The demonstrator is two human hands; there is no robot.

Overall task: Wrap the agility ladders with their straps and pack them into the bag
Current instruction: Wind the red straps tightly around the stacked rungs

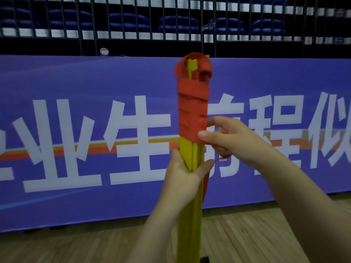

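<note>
A bundle of yellow agility-ladder rungs [190, 215] stands upright in the middle of the view. A red strap [192, 107] is wound in several turns around its upper part, with loose red loops at the top end. My left hand [182, 177] grips the yellow bundle just below the red windings. My right hand [226, 137] pinches the lowest turn of the strap against the bundle's right side, and a loose red tail hangs down behind the bundle. No bag is in view.
A purple banner [76, 130] with large white characters runs across behind the bundle. Above it is a dark metal railing [133, 25] with blue stadium seats behind. Wooden floor [247, 234] lies below.
</note>
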